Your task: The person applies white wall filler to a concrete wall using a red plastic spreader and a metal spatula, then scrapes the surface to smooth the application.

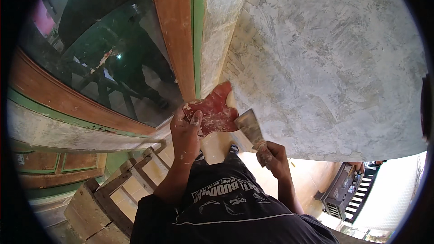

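Note:
My left hand (186, 124) grips a flat red piece (214, 110) by its left side, with the thumb across its face. Pale smears mark the red surface, and its right edge carries a cream-coloured layer. In my right hand (275, 157) is a putty knife (249, 125), held by its handle with the fingers wrapped round. Its broad, smeared blade points up and left, the tip at the right edge of the red piece. Whether blade and piece touch, I cannot tell. Both hands have whitish residue on them.
A mottled grey plastered wall (325, 63) rises ahead and to the right. On the left is a glass pane (113, 54) in a brown wooden frame (174, 31) with green trim. Wooden scaffold-like boards (106, 203) stand at lower left. A dark slatted bench (346, 192) is at lower right.

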The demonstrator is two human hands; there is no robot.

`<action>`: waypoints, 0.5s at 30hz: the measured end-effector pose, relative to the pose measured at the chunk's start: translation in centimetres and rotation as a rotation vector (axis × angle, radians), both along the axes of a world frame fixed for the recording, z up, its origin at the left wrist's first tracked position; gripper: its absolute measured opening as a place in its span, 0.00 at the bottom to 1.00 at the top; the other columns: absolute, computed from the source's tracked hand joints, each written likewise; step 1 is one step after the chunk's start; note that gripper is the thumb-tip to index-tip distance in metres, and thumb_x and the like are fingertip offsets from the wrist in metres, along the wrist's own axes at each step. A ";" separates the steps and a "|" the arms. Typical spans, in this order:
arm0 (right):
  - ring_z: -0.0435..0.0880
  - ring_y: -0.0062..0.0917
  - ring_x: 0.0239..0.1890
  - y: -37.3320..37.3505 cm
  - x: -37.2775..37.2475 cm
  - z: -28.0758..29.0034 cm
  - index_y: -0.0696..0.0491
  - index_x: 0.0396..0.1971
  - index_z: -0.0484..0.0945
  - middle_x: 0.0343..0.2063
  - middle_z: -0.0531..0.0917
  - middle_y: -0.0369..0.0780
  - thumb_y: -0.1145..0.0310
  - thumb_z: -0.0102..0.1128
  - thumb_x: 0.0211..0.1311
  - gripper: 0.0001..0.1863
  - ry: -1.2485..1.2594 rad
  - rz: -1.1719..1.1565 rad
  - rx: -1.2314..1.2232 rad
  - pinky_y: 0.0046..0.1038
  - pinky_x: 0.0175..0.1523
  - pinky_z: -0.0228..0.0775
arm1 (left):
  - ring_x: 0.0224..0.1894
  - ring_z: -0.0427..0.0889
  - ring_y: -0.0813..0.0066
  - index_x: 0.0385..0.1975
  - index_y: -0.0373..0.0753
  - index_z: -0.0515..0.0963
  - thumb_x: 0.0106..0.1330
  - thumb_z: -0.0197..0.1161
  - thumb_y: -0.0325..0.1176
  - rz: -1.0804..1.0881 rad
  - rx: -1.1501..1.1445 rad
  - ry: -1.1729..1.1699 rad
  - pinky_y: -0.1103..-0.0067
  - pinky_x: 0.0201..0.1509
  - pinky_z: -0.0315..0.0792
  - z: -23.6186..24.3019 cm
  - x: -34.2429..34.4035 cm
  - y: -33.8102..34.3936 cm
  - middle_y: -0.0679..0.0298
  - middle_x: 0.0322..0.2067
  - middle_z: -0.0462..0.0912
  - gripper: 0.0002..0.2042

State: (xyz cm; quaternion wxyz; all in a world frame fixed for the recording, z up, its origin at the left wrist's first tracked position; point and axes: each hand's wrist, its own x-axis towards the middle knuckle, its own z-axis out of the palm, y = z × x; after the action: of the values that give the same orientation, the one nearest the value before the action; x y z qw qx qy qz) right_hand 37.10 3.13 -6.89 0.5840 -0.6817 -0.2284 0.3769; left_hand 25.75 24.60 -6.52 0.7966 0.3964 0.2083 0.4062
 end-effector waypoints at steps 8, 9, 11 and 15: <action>0.67 0.13 0.16 0.1 5.0 1.2 0.61 0.32 0.77 0.16 0.73 0.33 0.58 0.49 0.66 0.18 0.097 0.011 0.049 0.18 0.22 0.59 | 0.39 0.74 0.81 0.43 0.30 0.72 0.64 0.52 0.22 -0.111 0.318 0.260 0.84 0.46 0.69 0.6 3.3 -4.7 0.63 0.37 0.77 0.09; 0.69 0.14 0.19 0.2 5.6 1.6 0.61 0.34 0.77 0.18 0.74 0.33 0.60 0.49 0.66 0.17 0.082 0.005 0.065 0.18 0.22 0.58 | 0.39 0.75 0.81 0.42 0.30 0.72 0.64 0.52 0.22 -0.147 0.218 0.250 0.84 0.45 0.70 0.0 3.7 -4.6 0.63 0.37 0.77 0.09; 0.70 0.14 0.21 0.1 6.4 1.1 0.62 0.36 0.77 0.20 0.75 0.34 0.63 0.51 0.65 0.15 -0.005 -0.035 0.123 0.18 0.23 0.60 | 0.35 0.79 0.78 0.42 0.29 0.72 0.63 0.53 0.22 -0.168 0.005 0.254 0.82 0.40 0.75 0.0 4.1 -4.1 0.60 0.35 0.79 0.09; 0.74 0.22 0.31 0.5 7.0 -0.9 0.58 0.43 0.77 0.32 0.77 0.39 0.76 0.61 0.53 0.15 -0.444 -0.173 0.077 0.22 0.34 0.66 | 0.31 0.83 0.70 0.41 0.29 0.72 0.60 0.57 0.22 -0.333 -0.302 0.126 0.76 0.34 0.80 0.0 4.8 -2.6 0.57 0.34 0.80 0.10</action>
State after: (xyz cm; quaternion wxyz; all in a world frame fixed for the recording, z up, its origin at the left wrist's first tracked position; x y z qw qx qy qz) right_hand 44.07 3.63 -7.79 0.5753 -0.7419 -0.3062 0.1575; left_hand 30.52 21.96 -6.48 0.8883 0.3263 0.2474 0.2078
